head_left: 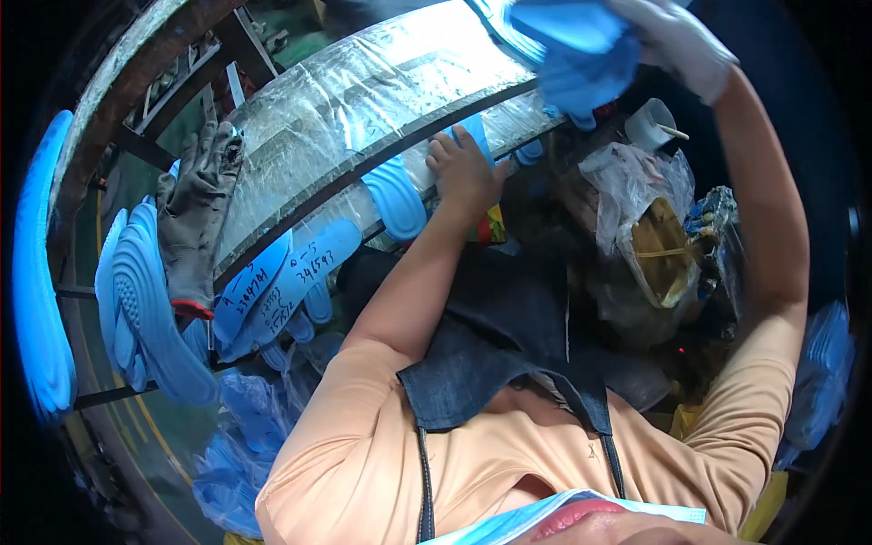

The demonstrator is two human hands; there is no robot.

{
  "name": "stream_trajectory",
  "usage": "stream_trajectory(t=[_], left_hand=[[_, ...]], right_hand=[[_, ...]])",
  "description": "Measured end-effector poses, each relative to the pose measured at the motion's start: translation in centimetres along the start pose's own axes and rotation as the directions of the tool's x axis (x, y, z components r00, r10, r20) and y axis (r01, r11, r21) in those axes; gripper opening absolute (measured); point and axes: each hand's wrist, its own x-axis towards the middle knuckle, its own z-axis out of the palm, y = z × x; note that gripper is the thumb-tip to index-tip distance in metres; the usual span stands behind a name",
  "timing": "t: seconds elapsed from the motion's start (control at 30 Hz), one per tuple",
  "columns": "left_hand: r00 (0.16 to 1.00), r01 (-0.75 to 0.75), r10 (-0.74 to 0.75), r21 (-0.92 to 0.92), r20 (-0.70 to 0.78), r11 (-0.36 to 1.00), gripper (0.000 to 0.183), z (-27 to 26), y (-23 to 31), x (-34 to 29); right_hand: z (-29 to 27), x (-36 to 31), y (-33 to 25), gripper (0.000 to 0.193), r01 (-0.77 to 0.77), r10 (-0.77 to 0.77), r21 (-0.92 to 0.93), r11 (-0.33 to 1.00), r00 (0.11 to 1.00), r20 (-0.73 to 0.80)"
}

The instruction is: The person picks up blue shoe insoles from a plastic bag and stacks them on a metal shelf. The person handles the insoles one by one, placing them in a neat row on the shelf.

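Observation:
My bare left hand (465,173) reaches to the edge of a plastic-covered worktable (363,82), its fingers apart and lying against a blue insole (474,134). Left of it, another ridged blue insole (397,198) hangs over the lower ledge. My right hand (681,45), in a white glove, is raised at the upper right. It is closed on blue insoles (586,59), blurred by motion; how many it holds I cannot tell.
A dark grey glove (198,213) hangs at the table's left end, beside stacked blue insoles (150,300). Insoles with handwriting (304,272) lie along the ledge. Right of me are a white cup (649,124) and an open bag with a yellowish inside (661,250). Blue bagged items (241,454) sit below left.

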Motion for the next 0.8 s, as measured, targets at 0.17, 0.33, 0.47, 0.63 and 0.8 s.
stream_trajectory(t=[0.17, 0.33, 0.47, 0.63, 0.8], left_hand=[[0.996, -0.057, 0.061, -0.059, 0.070, 0.997, 0.092, -0.8, 1.2, 0.4], [0.997, -0.076, 0.076, -0.044, 0.008, 0.996, 0.087, -0.5, 0.3, 0.3], [0.997, -0.074, 0.074, -0.043, 0.006, 0.996, 0.087, -0.6, -0.1, 0.4], [0.996, -0.080, 0.077, -0.057, -0.046, 0.995, 0.087, -0.4, -0.9, 0.3], [0.978, -0.123, 0.124, 0.021, -0.168, 0.992, 0.078, 0.5, -0.5, 0.0]], right_hand=[[7.2, 8.5, -1.3, 0.026, 0.298, -0.292, -0.315, 0.901, 0.954, 0.067], [8.6, 11.9, -3.4, 0.020, -0.147, 0.149, -0.187, 0.971, 0.989, -0.002], [7.6, 12.6, -4.0, 0.021, -0.197, 0.217, -0.259, 0.945, 0.975, 0.051], [10.8, 9.4, -4.7, 0.086, 0.016, -0.015, 0.021, 1.000, 0.999, -0.047], [8.2, 5.6, -8.2, 0.094, -0.037, 0.061, -0.186, 0.982, 0.990, 0.127]])
